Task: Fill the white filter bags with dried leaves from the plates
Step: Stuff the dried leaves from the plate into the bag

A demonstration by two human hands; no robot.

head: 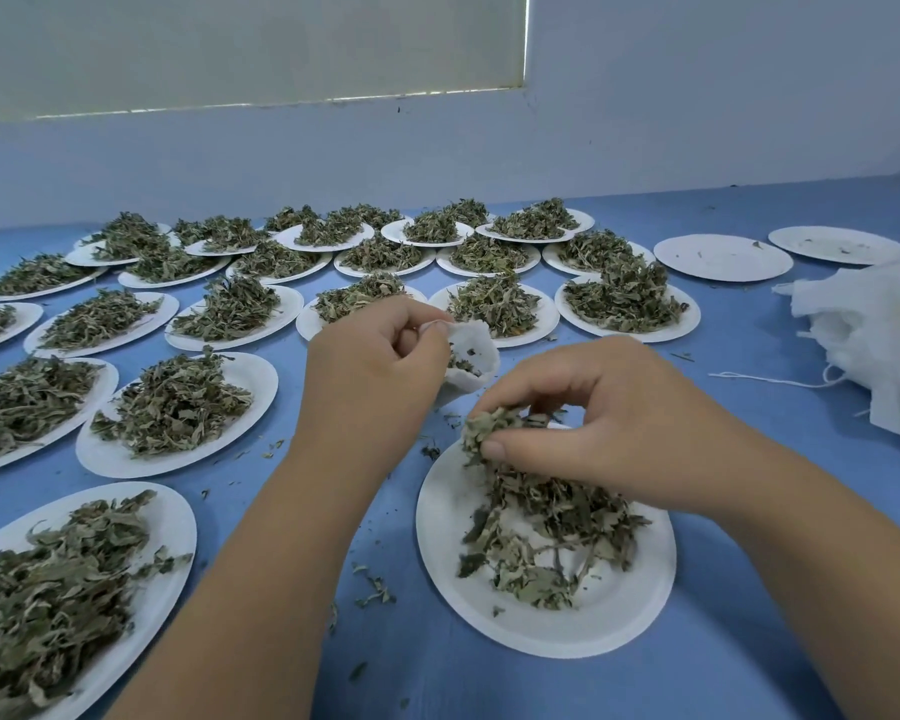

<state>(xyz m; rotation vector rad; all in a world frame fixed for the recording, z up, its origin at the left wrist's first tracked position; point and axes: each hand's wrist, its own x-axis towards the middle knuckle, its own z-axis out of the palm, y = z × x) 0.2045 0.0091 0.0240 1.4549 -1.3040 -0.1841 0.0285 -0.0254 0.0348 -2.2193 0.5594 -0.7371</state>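
Note:
My left hand (pixel 380 366) holds a small white filter bag (pixel 471 356) open by its rim, with a few dried leaves inside. Just below and to the right, my right hand (pixel 598 423) pinches a clump of dried leaves (pixel 489 428) above the nearest white plate (pixel 541 621). A loose heap of dried leaves (pixel 552 532) still lies on that plate. The bag's mouth faces toward my right hand.
Several white plates heaped with dried leaves (pixel 178 402) cover the blue table (pixel 749 589) to the left and back. Two nearly bare plates (pixel 723 257) sit at the back right. A pile of white filter bags (pixel 874 335) with loose strings lies at the right edge.

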